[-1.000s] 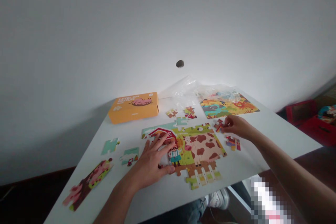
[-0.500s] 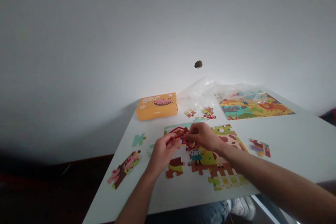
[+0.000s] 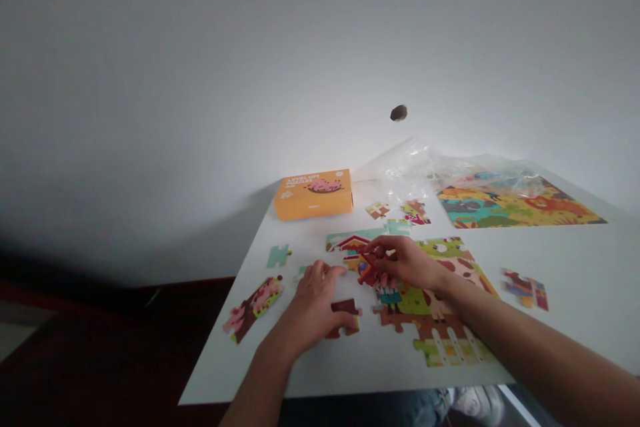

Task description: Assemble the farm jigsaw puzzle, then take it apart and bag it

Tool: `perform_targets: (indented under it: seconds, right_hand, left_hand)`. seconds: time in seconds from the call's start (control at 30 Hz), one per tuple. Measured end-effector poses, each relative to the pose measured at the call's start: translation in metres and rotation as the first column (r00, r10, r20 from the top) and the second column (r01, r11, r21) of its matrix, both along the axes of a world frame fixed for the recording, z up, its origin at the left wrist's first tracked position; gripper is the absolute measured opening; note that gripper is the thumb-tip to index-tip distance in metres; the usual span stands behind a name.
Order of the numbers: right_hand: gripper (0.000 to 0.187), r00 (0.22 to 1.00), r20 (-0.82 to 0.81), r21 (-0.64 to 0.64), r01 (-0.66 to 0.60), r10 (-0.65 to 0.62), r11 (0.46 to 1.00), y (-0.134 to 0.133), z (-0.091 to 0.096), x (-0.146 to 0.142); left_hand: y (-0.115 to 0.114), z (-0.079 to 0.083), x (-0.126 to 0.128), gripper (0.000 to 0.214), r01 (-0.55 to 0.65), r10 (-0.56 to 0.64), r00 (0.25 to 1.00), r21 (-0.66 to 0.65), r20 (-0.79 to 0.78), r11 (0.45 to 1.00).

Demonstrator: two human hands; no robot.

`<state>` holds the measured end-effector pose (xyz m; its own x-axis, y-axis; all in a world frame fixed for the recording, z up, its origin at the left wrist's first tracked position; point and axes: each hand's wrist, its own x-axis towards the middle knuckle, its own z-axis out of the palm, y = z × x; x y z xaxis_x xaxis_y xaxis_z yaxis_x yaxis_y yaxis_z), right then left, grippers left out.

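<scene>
My right hand (image 3: 403,261) pinches a red and orange puzzle piece (image 3: 364,268) at its right side, just below the red-roofed part of the puzzle (image 3: 345,240). My left hand (image 3: 316,300) is open, its fingers and thumb apart. Its thumb reaches over a brown puzzle piece (image 3: 346,310); whether it presses on it I cannot tell. Under and beside my right wrist lies the joined farm puzzle (image 3: 435,307), with a cow, a figure in a blue skirt and a white fence. My right hand and forearm hide part of it.
Loose pieces lie around: a pale green piece (image 3: 278,255), a joined pig strip (image 3: 254,305), pieces at the right (image 3: 526,288) and pieces behind (image 3: 378,210). An orange puzzle box (image 3: 314,203) stands at the back. Clear plastic wrap (image 3: 405,170) partly covers a jungle picture (image 3: 565,210).
My left hand has let go of the red piece and moved down toward the brown piece, its fingers spreading. My right hand still holds the red piece, now lower and tilted. The view has shifted left.
</scene>
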<state>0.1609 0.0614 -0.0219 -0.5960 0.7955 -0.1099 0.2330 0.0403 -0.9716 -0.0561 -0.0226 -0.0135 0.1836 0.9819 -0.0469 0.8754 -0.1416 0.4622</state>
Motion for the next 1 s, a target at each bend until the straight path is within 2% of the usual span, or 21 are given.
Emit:
perform_targets:
  seconds: [0.13, 0.23, 0.33, 0.47, 0.63, 0.83, 0.93, 1.0]
  right_hand:
    - [0.017, 0.987, 0.144, -0.037, 0.07, -0.064, 0.997, -0.004, -0.006, -0.005]
    - [0.013, 0.946, 0.299, 0.168, 0.074, -0.122, 0.983, -0.01, -0.008, -0.012]
    - [0.011, 0.906, 0.376, 0.396, 0.032, -0.194, 0.918, -0.013, -0.008, -0.017]
    - [0.007, 0.902, 0.381, 0.436, 0.016, -0.201, 0.9, -0.013, -0.007, -0.016]
    - [0.008, 0.89, 0.403, 0.453, 0.009, -0.214, 0.891, -0.013, -0.006, -0.016]
    - [0.015, 0.851, 0.463, 0.566, -0.068, -0.248, 0.822, -0.016, -0.005, -0.018]
    - [0.015, 0.844, 0.474, 0.584, -0.087, -0.252, 0.807, -0.016, -0.008, -0.018]
    - [0.016, 0.844, 0.464, 0.603, -0.077, -0.271, 0.794, -0.017, -0.013, -0.018]
  left_hand:
    - [0.001, 0.004, -0.003, 0.057, 0.029, -0.028, 0.999, -0.041, 0.031, 0.999]
    - [0.007, 0.002, 0.001, 0.041, 0.009, -0.009, 0.997, 0.009, 0.076, 1.0]
    - [0.013, -0.002, 0.006, 0.027, -0.014, 0.008, 0.997, 0.069, 0.075, 0.998]
    - [0.017, -0.006, 0.009, 0.013, 0.005, -0.012, 0.998, 0.094, 0.067, 0.996]
    - [0.017, -0.005, 0.011, 0.015, 0.011, -0.016, 0.999, 0.108, 0.051, 0.994]
    - [0.016, -0.001, 0.011, 0.019, 0.035, -0.037, 0.999, 0.124, 0.017, 0.992]
    - [0.016, 0.0, 0.011, 0.026, 0.114, -0.116, 0.993, 0.153, 0.007, 0.982]
    - [0.016, 0.002, 0.012, 0.021, 0.175, -0.173, 0.985, 0.158, -0.026, 0.972]
